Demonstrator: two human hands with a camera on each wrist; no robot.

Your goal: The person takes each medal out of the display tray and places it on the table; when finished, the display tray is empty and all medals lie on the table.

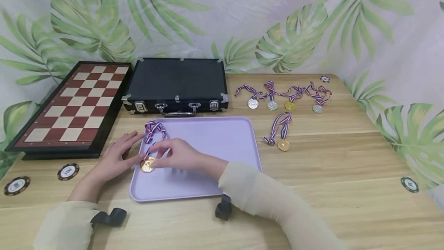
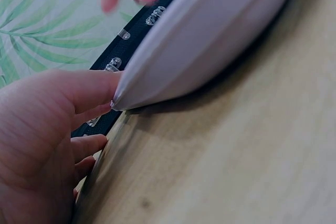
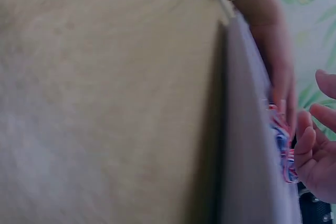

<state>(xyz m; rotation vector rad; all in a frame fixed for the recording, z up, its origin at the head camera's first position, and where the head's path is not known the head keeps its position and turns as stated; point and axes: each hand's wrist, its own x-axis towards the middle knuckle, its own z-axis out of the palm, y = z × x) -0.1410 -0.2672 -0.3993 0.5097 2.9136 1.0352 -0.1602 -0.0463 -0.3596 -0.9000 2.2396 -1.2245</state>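
A gold medal (image 1: 147, 164) with a red, white and blue ribbon (image 1: 155, 129) lies at the left side of the lilac tray (image 1: 215, 142). My right hand (image 1: 180, 154) is over it, thumb at the medal's right edge and index finger by the ribbon, the two apart. My left hand (image 1: 119, 153) rests at the tray's left rim, its thumb reaching to the medal's left side and its other fingers extended. In the left wrist view, the left hand (image 2: 47, 124) touches the tray's corner. The right wrist view shows the ribbon (image 3: 283, 140) between both hands.
A black case (image 1: 177, 82) stands behind the tray, with a chessboard (image 1: 78, 103) to its left. Several ribboned medals lie at the back right; another gold medal (image 1: 283, 145) is right of the tray. Poker chips lie about, including one (image 1: 68, 171) at left and a green one (image 1: 409, 184).
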